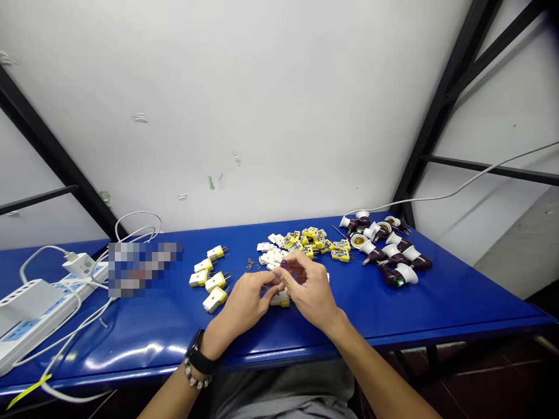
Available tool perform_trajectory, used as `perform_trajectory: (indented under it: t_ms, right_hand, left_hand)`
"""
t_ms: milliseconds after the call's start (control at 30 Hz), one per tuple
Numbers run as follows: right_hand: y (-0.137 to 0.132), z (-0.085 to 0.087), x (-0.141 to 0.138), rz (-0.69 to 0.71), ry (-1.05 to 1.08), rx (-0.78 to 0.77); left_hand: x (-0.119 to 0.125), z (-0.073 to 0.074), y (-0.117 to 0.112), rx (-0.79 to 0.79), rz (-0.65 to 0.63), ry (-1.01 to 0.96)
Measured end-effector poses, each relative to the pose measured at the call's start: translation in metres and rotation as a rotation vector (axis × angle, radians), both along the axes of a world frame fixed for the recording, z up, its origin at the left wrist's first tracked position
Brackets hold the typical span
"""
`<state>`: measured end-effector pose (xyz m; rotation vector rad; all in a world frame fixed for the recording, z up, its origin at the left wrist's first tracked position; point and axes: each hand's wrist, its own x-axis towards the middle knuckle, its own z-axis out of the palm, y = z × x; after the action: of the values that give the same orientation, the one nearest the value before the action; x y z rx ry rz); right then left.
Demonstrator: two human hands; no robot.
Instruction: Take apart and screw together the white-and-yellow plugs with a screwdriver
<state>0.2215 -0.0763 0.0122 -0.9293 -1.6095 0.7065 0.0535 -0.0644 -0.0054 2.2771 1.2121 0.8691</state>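
My left hand (251, 297) and my right hand (312, 291) meet above the middle of the blue table, fingers closed and tips together. A small dark purple piece (283, 264) shows at the fingertips of my right hand; its kind is unclear. What my left fingers pinch is hidden. Just below the fingertips is a white and yellow plug (280, 299), partly covered by the hands. Behind them lies a pile of open yellow plug halves (308, 237) with metal parts, beside white plug covers (271, 255). Small brass-coloured screws (250, 265) are scattered left of the pile.
Several closed white and yellow plugs (215, 298) lie left of my hands. Purple and white lamp holders (395, 254) are heaped at the right, near a thin screwdriver (339, 232). A power strip (48, 317) with white cables occupies the left of the blue table (393, 314).
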Motion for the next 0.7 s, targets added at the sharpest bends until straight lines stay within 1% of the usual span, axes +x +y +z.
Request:
perform_trajectory:
  t_ms: [133, 200, 267, 400, 500, 600, 700]
  right_hand:
    - [0.0011, -0.0007, 0.0002, 0.049, -0.021, 0.029]
    - [0.0011, -0.0011, -0.0006, 0.022, -0.047, 0.061]
    - [0.0008, -0.0014, -0.0019, -0.019, -0.06, 0.077]
    - [0.0005, -0.0022, -0.0039, -0.065, -0.026, 0.055]
    - [0.0011, -0.0028, -0.0039, -0.032, -0.012, 0.032]
    - [0.0017, -0.0025, -0.0029, 0.017, -0.069, 0.051]
    - [0.0019, -0.0016, -0.0017, 0.012, -0.13, 0.076]
  left_hand:
    - [-0.0029, -0.0018, 0.0001, 0.01, -0.056, 0.021]
    - [-0.003, -0.0017, -0.0017, 0.003, -0.066, 0.008]
    - [-0.0018, -0.0013, -0.0034, -0.018, -0.048, -0.037]
    - [0.0012, -0.0004, -0.0031, -0.049, -0.011, -0.122]
    - [0.0012, -0.0006, -0.001, -0.03, -0.008, -0.095]
    - [-0.0004, -0.0014, -0.0007, -0.022, -0.003, -0.066]
    - [-0.0014, -0.0013, -0.0023, -0.014, -0.01, -0.053]
